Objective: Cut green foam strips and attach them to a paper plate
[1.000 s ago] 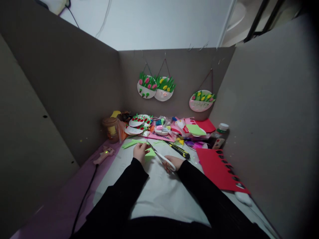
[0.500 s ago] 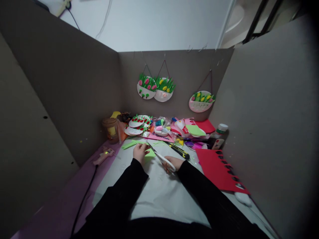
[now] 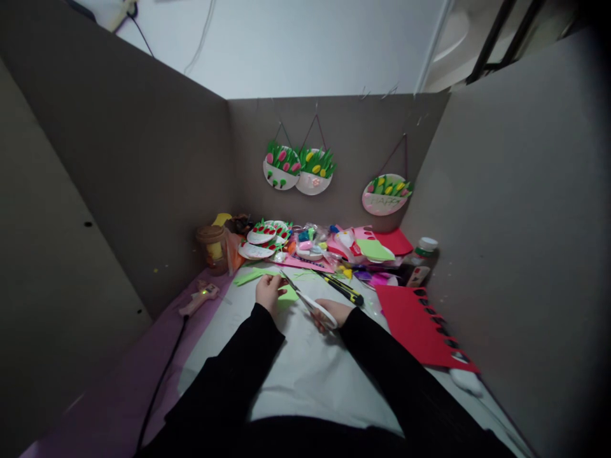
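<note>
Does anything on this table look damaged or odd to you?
The red sheet at the right does: its right edge has a row of gaps, as if bitten away. Their fairly regular spacing suggests deliberate cutting rather than damage. Otherwise, nothing clearly stands out.

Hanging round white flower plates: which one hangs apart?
The rightmost round white plate with yellow and pink flowers; the pink-flowered plate and yellow-flowered plate hang close together, farther left.

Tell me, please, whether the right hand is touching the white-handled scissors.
Touching. The head view shows the right hand gripping the handle end of the white-handled scissors.
</note>
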`<state>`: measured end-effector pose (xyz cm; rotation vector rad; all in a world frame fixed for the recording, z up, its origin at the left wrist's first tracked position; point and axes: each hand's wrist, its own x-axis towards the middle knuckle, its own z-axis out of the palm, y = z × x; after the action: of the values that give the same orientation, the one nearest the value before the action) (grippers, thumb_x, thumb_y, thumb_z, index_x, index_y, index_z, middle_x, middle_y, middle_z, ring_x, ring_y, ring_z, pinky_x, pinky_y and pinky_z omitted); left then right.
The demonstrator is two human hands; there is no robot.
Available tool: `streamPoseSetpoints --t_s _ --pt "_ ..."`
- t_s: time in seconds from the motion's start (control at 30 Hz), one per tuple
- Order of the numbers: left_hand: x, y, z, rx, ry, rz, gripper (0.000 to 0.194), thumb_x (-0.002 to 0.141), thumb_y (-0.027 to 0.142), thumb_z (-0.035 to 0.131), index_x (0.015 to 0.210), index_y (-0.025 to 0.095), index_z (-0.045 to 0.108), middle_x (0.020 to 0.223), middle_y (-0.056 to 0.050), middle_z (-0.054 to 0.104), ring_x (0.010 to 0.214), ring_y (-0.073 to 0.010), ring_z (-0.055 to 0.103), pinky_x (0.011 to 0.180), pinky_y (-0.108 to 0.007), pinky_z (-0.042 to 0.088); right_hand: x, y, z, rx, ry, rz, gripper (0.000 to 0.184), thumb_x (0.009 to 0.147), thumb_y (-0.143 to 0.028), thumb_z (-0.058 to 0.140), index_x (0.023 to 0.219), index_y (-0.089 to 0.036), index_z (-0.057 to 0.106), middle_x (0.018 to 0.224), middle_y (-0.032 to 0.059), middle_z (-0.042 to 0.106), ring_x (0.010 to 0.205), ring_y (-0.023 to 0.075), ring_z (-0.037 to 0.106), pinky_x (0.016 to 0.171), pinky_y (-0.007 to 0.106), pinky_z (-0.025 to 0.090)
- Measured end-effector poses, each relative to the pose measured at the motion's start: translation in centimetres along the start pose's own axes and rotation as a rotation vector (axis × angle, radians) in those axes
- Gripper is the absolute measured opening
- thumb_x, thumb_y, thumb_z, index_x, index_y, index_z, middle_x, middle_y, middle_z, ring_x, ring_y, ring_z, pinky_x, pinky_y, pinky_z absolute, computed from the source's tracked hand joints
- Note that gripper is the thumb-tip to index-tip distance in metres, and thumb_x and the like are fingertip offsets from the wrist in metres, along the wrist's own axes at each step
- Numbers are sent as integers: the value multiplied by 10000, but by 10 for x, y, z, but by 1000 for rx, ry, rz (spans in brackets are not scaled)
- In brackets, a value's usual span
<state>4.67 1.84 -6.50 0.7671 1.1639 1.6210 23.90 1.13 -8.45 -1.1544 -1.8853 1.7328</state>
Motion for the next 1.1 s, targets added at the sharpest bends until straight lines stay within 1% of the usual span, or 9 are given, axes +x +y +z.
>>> streamPoseSetpoints --t_s 0.3,0.57,0.7,0.83,0.97,1.1 --pt "1 -1 0 -7 4 -5 223 634 307 630 689 155 476 737 -61 647 735 -177 640 529 -227 446 2 1 -1 26 -13 45 215 642 -301 608 727 -183 451 486 -49 547 412 101 523 388 195 381" --pt "1 -2 -1 -42 -34 -13 215 648 322 636 685 144 523 742 -62 644 732 -156 635 539 -208 458 8 14 -3 59 -4 -1 249 653 -323 605 782 -180 447 486 -45 545 409 111 525 398 211 387" --pt "2 0 0 -45 -30 -27 185 633 292 646 658 144 537 715 -52 642 712 -144 630 564 -211 468 9 15 -2 32 11 -10 193 649 -262 582 765 -179 451 475 -52 534 403 102 516 400 203 383" --pt "4 0 -1 -36 -23 -10 218 617 318 658 663 142 538 681 -38 631 693 -143 625 553 -210 462 8 10 0 3 50 18 158 610 -154 552 725 -184 448 437 -72 502 389 97 495 387 194 376" --pt "5 0 -3 -40 -48 -8 275 597 360 677 673 139 531 674 -33 627 697 -150 628 562 -216 463 7 7 0 -8 77 47 157 603 -135 547 719 -184 452 453 -71 508 393 93 484 383 193 372" --pt "4 1 -3 -46 -66 -15 297 590 378 688 669 143 524 687 -41 634 712 -161 633 573 -228 464 7 7 -1 -1 96 43 148 603 -130 552 695 -188 451 459 -66 503 389 93 470 387 204 376"
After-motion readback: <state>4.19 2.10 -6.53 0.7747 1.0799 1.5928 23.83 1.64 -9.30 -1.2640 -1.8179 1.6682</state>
